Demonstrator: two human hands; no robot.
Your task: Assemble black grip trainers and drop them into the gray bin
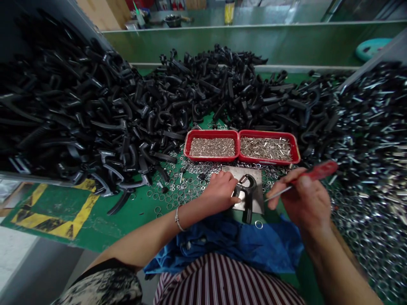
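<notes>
My left hand (221,189), with a bracelet at the wrist, has its fingers closed on a black handle-like part with a curved hook end (248,202). That part lies on a small metal plate (259,205), and a short shiny metal piece (243,179) shows near its hook. To the right, my right hand (307,203) grips a screwdriver (321,170) with a red handle. Its thin shaft points left and down toward the plate, apart from the black part. One loose metal ring (258,225) lies just below the plate.
Two red trays (238,157) of small metal pieces stand behind the plate. Black parts (178,93) are heaped at the back and left. Loose rings (190,186) lie scattered around the plate; metal pieces (381,127) pile up at right. Blue cloth (222,241) covers the front edge.
</notes>
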